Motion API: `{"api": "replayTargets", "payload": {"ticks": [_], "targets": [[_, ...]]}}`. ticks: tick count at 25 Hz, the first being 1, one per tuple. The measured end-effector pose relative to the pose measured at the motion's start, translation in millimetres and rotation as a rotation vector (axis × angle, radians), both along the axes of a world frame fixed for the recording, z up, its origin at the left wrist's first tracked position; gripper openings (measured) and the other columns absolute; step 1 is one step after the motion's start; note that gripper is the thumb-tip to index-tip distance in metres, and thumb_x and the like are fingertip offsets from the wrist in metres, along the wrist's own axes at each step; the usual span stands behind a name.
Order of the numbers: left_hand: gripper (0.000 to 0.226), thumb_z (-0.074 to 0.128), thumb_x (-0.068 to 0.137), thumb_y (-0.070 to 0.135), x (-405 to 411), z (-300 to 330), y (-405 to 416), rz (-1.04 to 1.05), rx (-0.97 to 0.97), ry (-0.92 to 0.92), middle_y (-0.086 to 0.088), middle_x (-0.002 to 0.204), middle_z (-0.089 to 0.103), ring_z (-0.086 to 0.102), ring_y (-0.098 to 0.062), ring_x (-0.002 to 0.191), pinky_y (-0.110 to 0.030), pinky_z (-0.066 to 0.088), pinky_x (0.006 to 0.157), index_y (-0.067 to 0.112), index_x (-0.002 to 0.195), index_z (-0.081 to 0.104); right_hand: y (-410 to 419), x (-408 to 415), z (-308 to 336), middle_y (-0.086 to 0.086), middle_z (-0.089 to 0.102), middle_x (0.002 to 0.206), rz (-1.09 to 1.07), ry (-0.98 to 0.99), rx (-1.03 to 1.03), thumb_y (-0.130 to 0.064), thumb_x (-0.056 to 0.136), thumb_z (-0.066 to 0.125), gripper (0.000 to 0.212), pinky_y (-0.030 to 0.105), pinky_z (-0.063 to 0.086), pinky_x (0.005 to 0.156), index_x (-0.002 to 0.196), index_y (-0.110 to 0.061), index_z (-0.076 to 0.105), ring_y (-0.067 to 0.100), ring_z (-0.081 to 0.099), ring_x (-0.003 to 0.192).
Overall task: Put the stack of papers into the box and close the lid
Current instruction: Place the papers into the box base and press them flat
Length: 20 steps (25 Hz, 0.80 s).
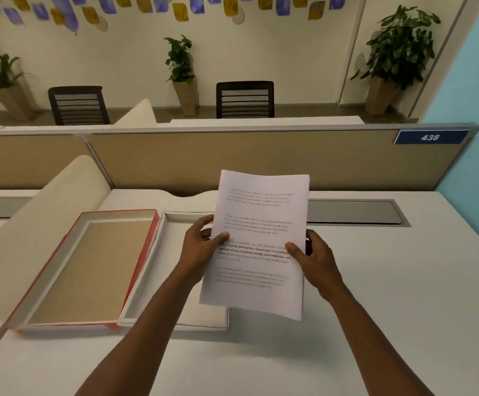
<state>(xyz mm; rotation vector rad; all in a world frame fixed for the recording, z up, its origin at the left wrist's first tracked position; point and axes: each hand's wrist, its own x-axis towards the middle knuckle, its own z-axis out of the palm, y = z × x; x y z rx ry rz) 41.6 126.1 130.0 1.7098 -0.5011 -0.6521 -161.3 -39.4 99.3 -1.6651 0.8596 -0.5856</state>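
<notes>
A stack of white printed papers (261, 224) is held up above the desk, tilted toward me. My left hand (201, 247) grips its left edge with the thumb on top, and my right hand (312, 258) grips its right edge the same way. Below and left of the papers lies the open white box (158, 270), its right part hidden by the sheets and my left arm. The red-edged lid (89, 270) lies upside down beside the box on its left, showing a brown inside.
The white desk (404, 295) stretches to my right and front. A grey cable flap (352, 211) sits behind the papers, below a tan partition (232, 158). A cream side divider (41, 221) rises left of the lid.
</notes>
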Motion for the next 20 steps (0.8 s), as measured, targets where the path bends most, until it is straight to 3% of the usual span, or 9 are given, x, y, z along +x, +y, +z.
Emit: {"api": "replayTargets", "payload": {"ticks": [3, 7, 11, 15, 20], "targets": [[0.034, 0.073, 0.089, 0.013, 41.5, 9.3, 27.2, 0.042, 0.033, 0.073, -0.007, 0.114, 0.075, 0.078, -0.031, 0.089, -0.054, 0.062, 0.084, 0.023, 0.120, 0.063, 20.8, 50.1, -3.0, 0.006, 0.071, 0.120, 0.015, -0.030, 0.204, -0.028, 0.091, 0.071, 0.037, 0.046, 0.060, 0.087, 0.124, -0.015, 0.059, 0.023, 0.072, 0.098], [0.029, 0.067, 0.094, 0.009, 85.0, -1.2, 58.5, 0.020, 0.228, 0.045, -0.005, 0.112, 0.070, 0.076, -0.028, 0.088, -0.047, 0.063, 0.080, 0.021, 0.120, 0.060, 53.1, 110.8, -13.2, 0.005, 0.067, 0.119, 0.053, 0.085, 0.258, -0.027, 0.092, 0.069, 0.038, 0.043, 0.059, 0.089, 0.126, -0.014, 0.056, 0.024, 0.068, 0.101], [0.038, 0.064, 0.094, 0.005, 119.0, -30.4, 73.8, 0.041, 0.345, 0.021, -0.010, 0.123, 0.069, 0.073, -0.034, 0.101, -0.056, 0.058, 0.094, 0.011, 0.131, 0.058, 71.7, 160.0, -40.1, 0.006, 0.069, 0.119, 0.053, 0.290, 0.220, -0.034, 0.091, 0.069, 0.040, 0.037, 0.060, 0.076, 0.121, -0.009, 0.061, 0.024, 0.068, 0.095], [0.043, 0.061, 0.093, 0.004, 138.6, -59.8, 79.4, 0.057, 0.373, -0.026, -0.013, 0.131, 0.068, 0.071, -0.034, 0.107, -0.051, 0.058, 0.096, 0.011, 0.135, 0.057, 83.2, 191.2, -57.6, 0.013, 0.071, 0.117, -0.002, 0.431, 0.170, -0.038, 0.088, 0.071, 0.044, 0.036, 0.059, 0.081, 0.114, -0.004, 0.064, 0.029, 0.070, 0.098], [0.043, 0.059, 0.095, 0.008, 147.6, -87.0, 77.0, 0.014, 0.411, -0.082, -0.011, 0.134, 0.066, 0.067, -0.034, 0.116, -0.044, 0.056, 0.098, 0.009, 0.138, 0.054, 94.8, 206.9, -67.2, 0.012, 0.070, 0.118, -0.036, 0.551, 0.121, -0.038, 0.096, 0.060, 0.038, 0.035, 0.058, 0.083, 0.115, -0.005, 0.062, 0.028, 0.069, 0.100]]}}
